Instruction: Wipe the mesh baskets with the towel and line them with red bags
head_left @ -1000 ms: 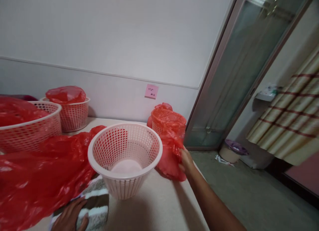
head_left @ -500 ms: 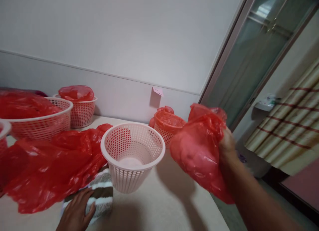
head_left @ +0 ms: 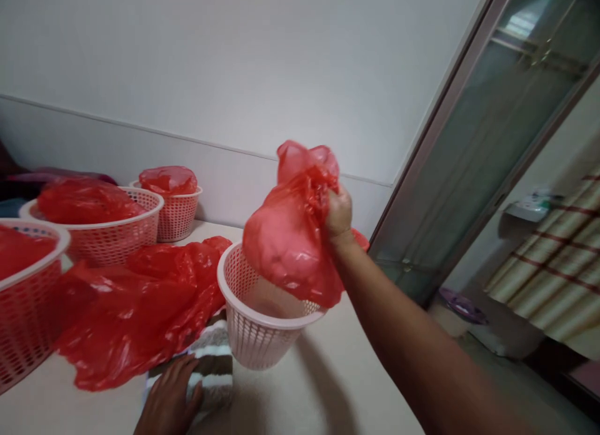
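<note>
Gripped by its gathered neck, a filled red plastic bag [head_left: 290, 241] hangs from my right hand [head_left: 339, 211], over the pale pink perforated basket [head_left: 262, 341]. The bag covers part of the basket's far rim; what is inside the bag looks pinkish but cannot be made out. My left hand [head_left: 171, 391] lies flat with fingers stretched on a folded striped cloth [head_left: 213, 366] of grey, brown and white. Just beyond that cloth, a crumpled red plastic bag [head_left: 135, 310] is spread over the table, reaching the basket's left side.
To the left stand a near basket [head_left: 28, 322], a wide basket [head_left: 112, 238] and a small basket [head_left: 177, 216], each with red plastic in it. A wall [head_left: 225, 72] runs behind the table [head_left: 375, 385]. At right are a glass-panelled door [head_left: 492, 129] and a checked curtain [head_left: 553, 266].
My right hand has carried the red bag leftward and up, from beside the pale basket to above it. My left hand still rests on the cloth. The view has shifted slightly.
</note>
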Available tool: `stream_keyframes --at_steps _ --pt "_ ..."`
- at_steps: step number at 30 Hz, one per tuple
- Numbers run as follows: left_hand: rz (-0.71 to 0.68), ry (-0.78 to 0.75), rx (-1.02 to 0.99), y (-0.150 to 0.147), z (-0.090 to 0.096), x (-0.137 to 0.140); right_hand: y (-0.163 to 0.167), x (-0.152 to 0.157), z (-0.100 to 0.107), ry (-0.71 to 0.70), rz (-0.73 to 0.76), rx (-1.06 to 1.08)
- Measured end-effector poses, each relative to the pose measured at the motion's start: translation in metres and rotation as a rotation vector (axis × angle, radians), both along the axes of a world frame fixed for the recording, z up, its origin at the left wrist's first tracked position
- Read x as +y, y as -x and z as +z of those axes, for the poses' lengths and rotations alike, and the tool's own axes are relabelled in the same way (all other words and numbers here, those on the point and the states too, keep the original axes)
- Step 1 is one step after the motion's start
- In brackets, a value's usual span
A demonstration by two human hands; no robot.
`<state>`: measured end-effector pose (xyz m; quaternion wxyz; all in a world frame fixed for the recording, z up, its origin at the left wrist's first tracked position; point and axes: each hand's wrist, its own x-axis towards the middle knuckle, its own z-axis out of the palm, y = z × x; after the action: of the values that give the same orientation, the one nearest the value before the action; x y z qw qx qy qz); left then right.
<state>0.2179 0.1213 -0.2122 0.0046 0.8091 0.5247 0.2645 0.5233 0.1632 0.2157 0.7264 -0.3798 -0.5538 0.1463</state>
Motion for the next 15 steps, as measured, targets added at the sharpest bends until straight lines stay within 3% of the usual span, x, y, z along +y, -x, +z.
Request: stream_keyframes --at_steps 5,8,11,15 --pt "0.004 0.098 -0.016 -0.002 0.001 -0.001 0.015 0.015 -0.068 0.284 0.072 -0.179" --pt "0.010 0.123 -0.025 -0.003 0.004 -0.003 0.008 0.009 -0.093 0.448 0.178 -0.334" --pt "0.019 0.133 -0.019 -0.003 0.005 -0.004 -0.002 0.000 -0.099 0.551 0.238 -0.430" --pt "0.021 0.090 -0.024 -0.002 0.000 -0.004 -0.013 -0.007 -0.080 0.591 0.258 -0.430"
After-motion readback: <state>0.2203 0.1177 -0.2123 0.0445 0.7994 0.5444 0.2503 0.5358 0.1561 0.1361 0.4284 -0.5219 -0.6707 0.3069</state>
